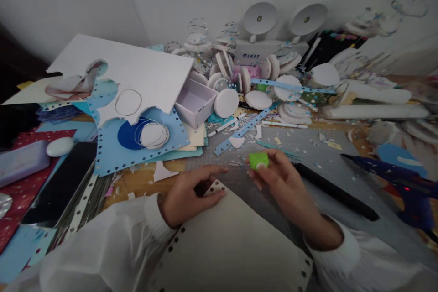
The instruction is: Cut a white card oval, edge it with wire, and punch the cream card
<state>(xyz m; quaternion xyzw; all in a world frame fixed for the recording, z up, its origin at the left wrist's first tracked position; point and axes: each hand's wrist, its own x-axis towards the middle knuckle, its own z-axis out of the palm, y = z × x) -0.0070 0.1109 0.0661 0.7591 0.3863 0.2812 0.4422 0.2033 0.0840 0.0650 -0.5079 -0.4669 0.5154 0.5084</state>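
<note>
A cream paper sheet [236, 242] with flower-shaped holes along its edges lies in front of me, one corner pointing away. My left hand [191, 196] holds it near that corner, the thumb on its edge and the index finger stretched past it. To the right and above the sheet, my right hand [282, 178] pinches a small green craft punch [258, 161] with a whitish button under the thumb. The punch is apart from the paper. A black pen-like tool [338, 191] lies on the grey mat [321, 146] beside my right hand.
A blue glue gun [407, 182] with a red light lies at right. Behind are white foam discs [226, 102], a lilac box [196, 102] and two white lamps [260, 18]. Cut white board [137, 61], blue punched paper [171, 130] and a phone [63, 182] occupy the left.
</note>
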